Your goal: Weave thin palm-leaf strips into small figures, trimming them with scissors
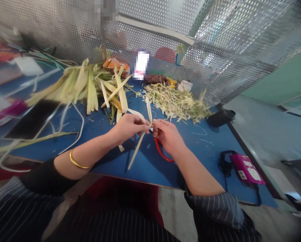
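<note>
Both my hands meet over the blue table (200,148), pinching pale palm-leaf strips (148,111) that cross between them. My left hand (128,127) is closed on the strips from the left; one long strip hangs down toward me. My right hand (166,135) is closed on the same strips at the crossing point. Red-handled scissors (161,152) lie on the table just under my right hand, partly hidden by it. A gold bangle (76,163) sits on my left forearm.
A bundle of long green-yellow leaves (84,85) lies at the back left. A heap of leaf trimmings (178,102) is at the back right. A black tablet (30,119) and white cable are left; a magenta device (247,168) right. Perforated metal screen behind.
</note>
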The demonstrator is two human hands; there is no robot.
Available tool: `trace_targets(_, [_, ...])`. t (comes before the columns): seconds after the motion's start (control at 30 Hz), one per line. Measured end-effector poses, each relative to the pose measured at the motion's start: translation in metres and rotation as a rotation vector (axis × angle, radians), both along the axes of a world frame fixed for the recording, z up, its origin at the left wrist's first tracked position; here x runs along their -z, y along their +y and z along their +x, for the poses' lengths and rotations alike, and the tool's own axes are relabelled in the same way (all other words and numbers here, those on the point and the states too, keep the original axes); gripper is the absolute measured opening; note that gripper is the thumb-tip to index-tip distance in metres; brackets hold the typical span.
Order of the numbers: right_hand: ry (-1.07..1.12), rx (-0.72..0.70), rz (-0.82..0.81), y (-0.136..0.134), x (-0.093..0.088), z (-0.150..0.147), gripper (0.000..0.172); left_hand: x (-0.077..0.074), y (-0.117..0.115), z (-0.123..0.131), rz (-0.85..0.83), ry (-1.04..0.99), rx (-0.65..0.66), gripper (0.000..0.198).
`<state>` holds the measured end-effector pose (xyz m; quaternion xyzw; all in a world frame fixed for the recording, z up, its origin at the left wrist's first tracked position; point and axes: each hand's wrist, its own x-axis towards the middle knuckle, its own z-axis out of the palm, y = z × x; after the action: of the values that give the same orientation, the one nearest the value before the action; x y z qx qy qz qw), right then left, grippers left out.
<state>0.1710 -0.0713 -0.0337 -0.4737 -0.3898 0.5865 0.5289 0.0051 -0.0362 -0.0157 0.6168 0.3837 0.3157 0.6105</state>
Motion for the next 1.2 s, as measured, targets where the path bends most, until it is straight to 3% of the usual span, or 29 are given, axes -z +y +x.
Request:
trace_targets(0.3, [-0.091,-0.066,0.038,-0.001,0.002,0.001,0.019,0.004,0.001,-0.001,0.076,0.120,0.071,0.017])
trace_targets(0.47, [-0.163,0.109,0.138,-0.001,0.005,-0.006,0.021,0.009,0.000,0.002,0.018,0.109,0.139,0.019])
trace_targets(0.57, [-0.407,0.192,0.186,0.000,0.005,-0.006,0.018,0.010,-0.001,0.002,0.003,0.119,0.140,0.020])
trace_targets(0.7, [-0.867,0.416,0.530,-0.002,-0.002,0.000,0.021,0.005,-0.002,0.002,-0.013,0.145,0.140,0.022])
trace_targets(0.8, [-1.055,0.232,0.653,-0.005,-0.006,0.000,0.012,0.001,-0.004,0.002,0.021,0.178,0.182,0.019])
trace_targets(0.9, [-0.923,0.048,0.508,-0.006,-0.005,-0.003,0.014,0.000,-0.006,0.004,0.086,0.210,0.214,0.018])
trace_targets(1.0, [-0.680,0.038,0.321,-0.006,-0.002,-0.007,0.012,0.004,-0.007,0.006,0.103,0.257,0.220,0.021])
trace_targets(1.2, [-0.673,0.150,0.399,-0.006,0.001,-0.009,0.010,0.005,-0.007,0.007,0.034,0.271,0.280,0.018])
